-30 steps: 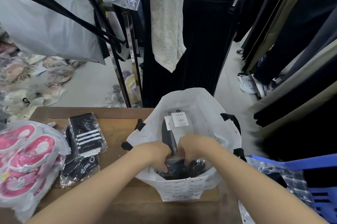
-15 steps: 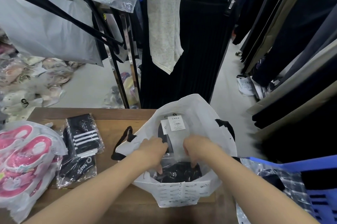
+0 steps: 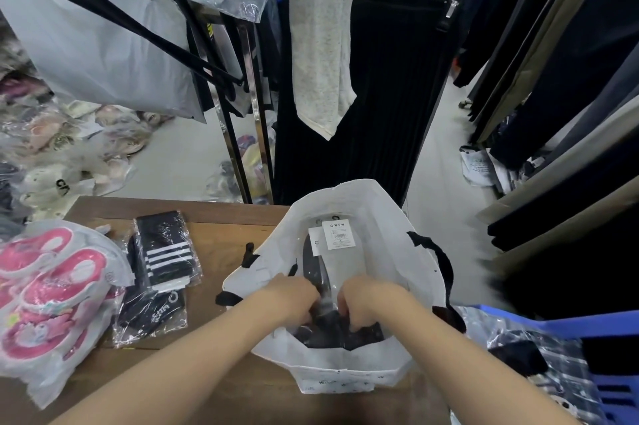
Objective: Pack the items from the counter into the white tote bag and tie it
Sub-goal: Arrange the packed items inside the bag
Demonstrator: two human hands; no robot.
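The bag (image 3: 387, 217) stands open on the counter (image 3: 221, 238), its mouth facing up. Inside it, against the bag's far wall, a white tag (image 3: 340, 234) reads "OWEN" at the top; the smaller print below that is too fine to read. A second tag, half hidden just left of it, shows no legible writing. Small dark print runs along the bag's near outer face, but it is blurred and unreadable.

Both hands reach into the bag's mouth. The left hand (image 3: 294, 296) and right hand (image 3: 371, 298) sit close together, fingers curled down and pinching the clear wrap of a dark packet (image 3: 332, 331) that lies low in the bag.

Left of the bag, on the counter, lie socks (image 3: 166, 251) in clear wrap, black with three white stripes. A second black pack just nearer than these carries white lettering, too creased to read. Farther left of the bag is a pink pack (image 3: 52, 293). Right of the bag is a blue basket (image 3: 608, 352).

Compared with half a second ago, the hands have drawn nearer each other and dipped lower into the bag. The fingers, then pointing down onto the packet, are now curled on its wrap. The bag's left handle loop, then standing out over the counter, has folded in against the bag's side. The tag has kept its place.
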